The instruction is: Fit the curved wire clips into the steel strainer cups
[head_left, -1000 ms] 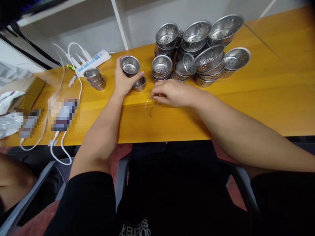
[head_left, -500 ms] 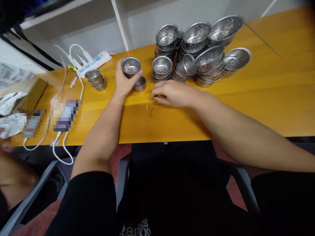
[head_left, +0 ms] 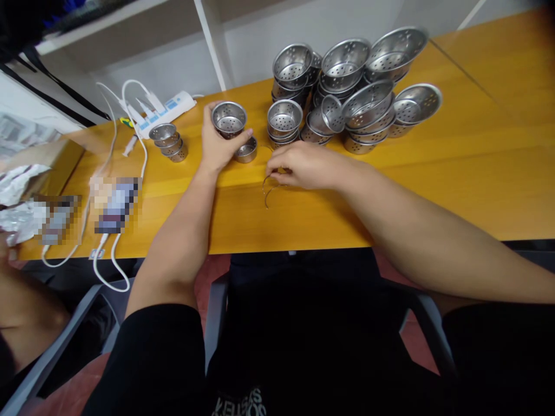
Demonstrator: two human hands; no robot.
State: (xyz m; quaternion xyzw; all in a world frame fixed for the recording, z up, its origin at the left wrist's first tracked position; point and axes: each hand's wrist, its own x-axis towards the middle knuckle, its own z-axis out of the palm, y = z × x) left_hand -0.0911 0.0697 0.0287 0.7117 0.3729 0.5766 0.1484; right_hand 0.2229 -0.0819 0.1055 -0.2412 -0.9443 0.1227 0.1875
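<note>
My left hand (head_left: 217, 147) is wrapped round a perforated metal cup (head_left: 229, 119) on the table. Just below its thumb stands a small, low metal cup (head_left: 247, 152). With fingertips pinched together, my right hand (head_left: 299, 164) holds a thin curved wire (head_left: 263, 186). A second curved wire (head_left: 266, 200) shows beneath those fingers; whether it is held or lies on the table, I cannot tell. Behind the right hand is a stack of perforated cups (head_left: 285, 118), with a small perforated cup (head_left: 332, 114) tipped on its side to the right.
Wider perforated metal bowls (head_left: 368, 107) stand stacked at the back right. Left of my left hand is a leaning cup stack (head_left: 168, 141). A power strip (head_left: 173, 110) with white cables, a phone (head_left: 117, 205) and a cardboard box (head_left: 65, 167) occupy the left. Another person's arm (head_left: 26, 306) shows there.
The held wire has shifted slightly to the right at its lower end. My left hand and the cup in it have barely moved.
</note>
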